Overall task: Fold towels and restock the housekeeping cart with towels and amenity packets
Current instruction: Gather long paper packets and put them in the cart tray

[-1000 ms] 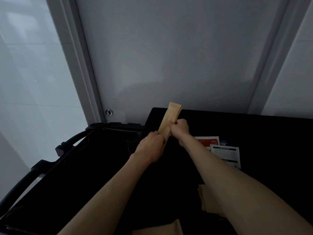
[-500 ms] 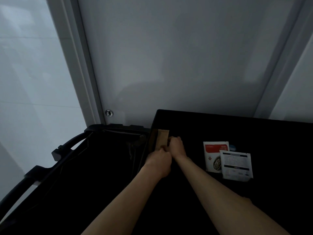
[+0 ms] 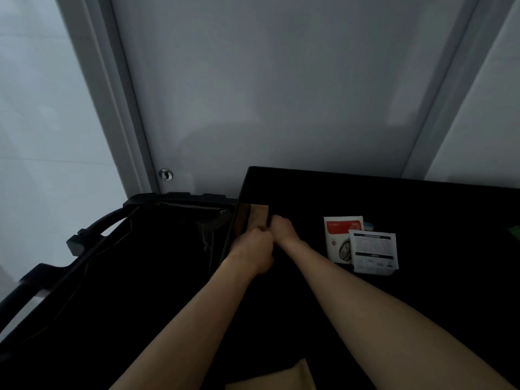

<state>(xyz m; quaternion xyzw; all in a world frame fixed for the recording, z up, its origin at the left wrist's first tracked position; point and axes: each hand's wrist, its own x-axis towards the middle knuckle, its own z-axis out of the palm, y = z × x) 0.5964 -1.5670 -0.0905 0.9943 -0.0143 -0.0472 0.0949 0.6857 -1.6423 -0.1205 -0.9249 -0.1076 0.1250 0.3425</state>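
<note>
A narrow tan paper packet (image 3: 257,218) lies at the left edge of the black cart top (image 3: 408,198). My left hand (image 3: 253,249) and my right hand (image 3: 282,228) meet at its near end, both with curled fingers pinching it. A red-and-white amenity packet (image 3: 337,235) lies to the right, partly under a white printed packet (image 3: 374,251). Another tan sheet (image 3: 281,378) shows at the bottom edge.
A black fabric bag (image 3: 126,277) hangs on a dark frame with handles (image 3: 92,232) at the cart's left. A pale wall panel (image 3: 267,94) stands right behind the cart. A small blue item (image 3: 368,226) peeks out behind the packets.
The tan packet was held up in the air a second ago; both hands have lowered it onto the cart top's left edge. The view has shifted slightly left.
</note>
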